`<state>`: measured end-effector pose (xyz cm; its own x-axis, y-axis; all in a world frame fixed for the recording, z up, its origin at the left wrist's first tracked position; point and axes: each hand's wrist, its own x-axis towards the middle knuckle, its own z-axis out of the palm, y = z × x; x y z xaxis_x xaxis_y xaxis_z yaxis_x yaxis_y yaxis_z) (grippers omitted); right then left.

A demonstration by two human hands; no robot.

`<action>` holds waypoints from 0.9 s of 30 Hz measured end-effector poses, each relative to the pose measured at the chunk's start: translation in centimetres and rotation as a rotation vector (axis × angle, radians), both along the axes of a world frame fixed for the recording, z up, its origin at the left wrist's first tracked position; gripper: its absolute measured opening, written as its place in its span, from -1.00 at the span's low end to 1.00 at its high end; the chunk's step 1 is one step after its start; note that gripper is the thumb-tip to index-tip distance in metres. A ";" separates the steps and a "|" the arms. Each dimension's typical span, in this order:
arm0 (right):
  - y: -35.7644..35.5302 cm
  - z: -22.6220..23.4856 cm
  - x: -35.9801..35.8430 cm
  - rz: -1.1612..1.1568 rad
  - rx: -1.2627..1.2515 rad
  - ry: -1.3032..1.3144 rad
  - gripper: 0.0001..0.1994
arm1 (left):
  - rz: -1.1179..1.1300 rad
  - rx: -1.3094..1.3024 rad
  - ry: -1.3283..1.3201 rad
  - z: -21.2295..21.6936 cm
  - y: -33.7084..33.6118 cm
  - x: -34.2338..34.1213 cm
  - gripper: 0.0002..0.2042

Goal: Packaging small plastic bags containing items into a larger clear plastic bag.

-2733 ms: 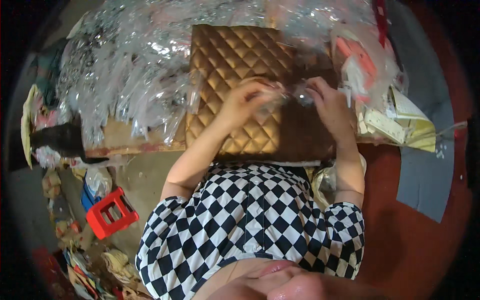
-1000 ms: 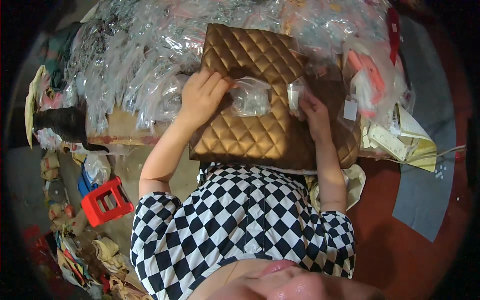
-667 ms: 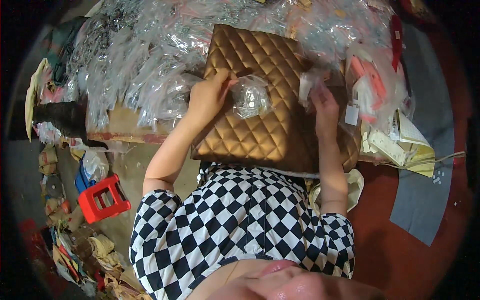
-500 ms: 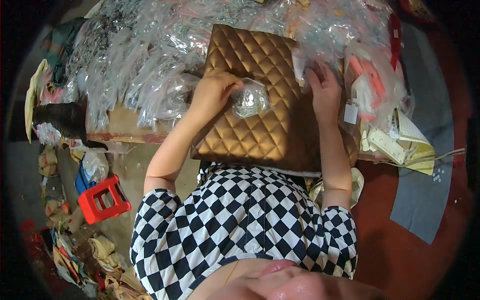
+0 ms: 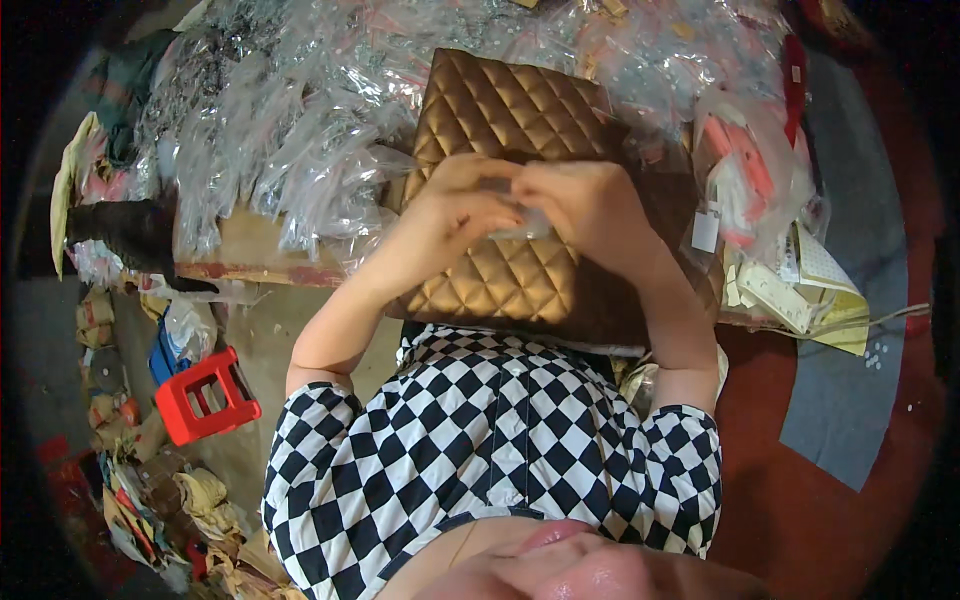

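A small clear plastic bag (image 5: 530, 225) is above the brown quilted cushion (image 5: 500, 285), mostly covered by my hands. My left hand (image 5: 455, 215) has its fingers curled around the bag's left side. From the right, my right hand (image 5: 590, 205) meets it, fingers bent in and closed at the upper part of the bag, their tips touching or nearly touching the left fingers. Whatever sits between the right fingertips is hidden. What the bag contains cannot be made out.
A heap of clear plastic bags (image 5: 290, 130) covers the table behind and left of the cushion. At right lie a bag of pink pieces (image 5: 740, 170) and yellowish papers (image 5: 840, 300). A red plastic stool (image 5: 208, 397) stands on the floor at left, near scattered scraps (image 5: 205, 505).
My right hand has come left and nearer, from the cushion's far right side to my left hand. The left hand has moved slightly nearer, and the small bag is now mostly covered.
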<state>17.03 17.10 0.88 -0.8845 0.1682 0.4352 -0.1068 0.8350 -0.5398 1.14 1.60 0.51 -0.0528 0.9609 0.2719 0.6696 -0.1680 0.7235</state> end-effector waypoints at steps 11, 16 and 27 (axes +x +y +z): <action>0.7 2.6 2.6 -0.029 0.296 0.011 -0.83 | -0.013 0.135 0.173 -0.4 -0.4 -0.1 -0.89; 0.9 0.6 3.5 -0.107 0.304 -0.028 -0.89 | 0.025 0.103 0.454 -0.4 -0.3 -0.8 -0.85; -1.2 0.2 3.6 -0.109 0.027 -0.014 -0.82 | -0.042 -0.183 0.725 -0.8 1.1 -1.0 -0.70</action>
